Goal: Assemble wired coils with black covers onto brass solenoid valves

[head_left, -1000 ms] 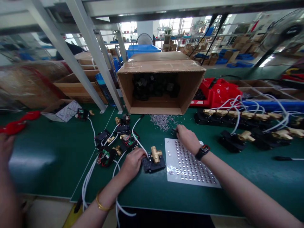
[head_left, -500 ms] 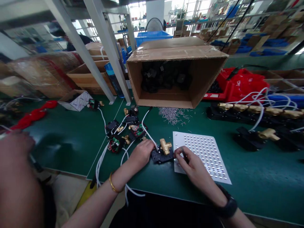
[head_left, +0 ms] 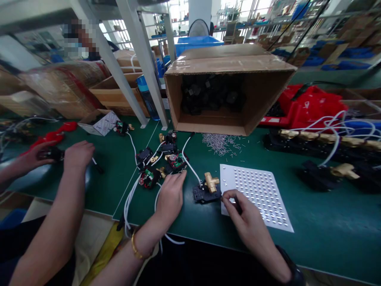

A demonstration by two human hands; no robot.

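My left hand [head_left: 171, 194], with a gold bangle at its wrist, reaches over the green table, fingertips at a round housing with a green circuit board [head_left: 177, 161]. It is no longer on the black housing [head_left: 205, 193], which lies flat with a brass valve [head_left: 211, 182] on top and a white cable running up from it. Beside that housing's right end, my right hand [head_left: 239, 206] is pinched round a small dark item, over the edge of a white sheet [head_left: 268, 198] with rows of shiny dots. Whether my left fingertips grip anything is hard to see.
An open cardboard box [head_left: 208, 128] of black parts stands behind a pile of small screws [head_left: 218, 143]. Red bins [head_left: 315, 105] and a row of black units with brass fittings [head_left: 324, 141] are on the right. Another person's hands [head_left: 79, 153] work at the left.
My left hand has let go of the black housing and moved left to the circuit-board housing. My right hand stays beside the black one. The other person's hands have come further into view.
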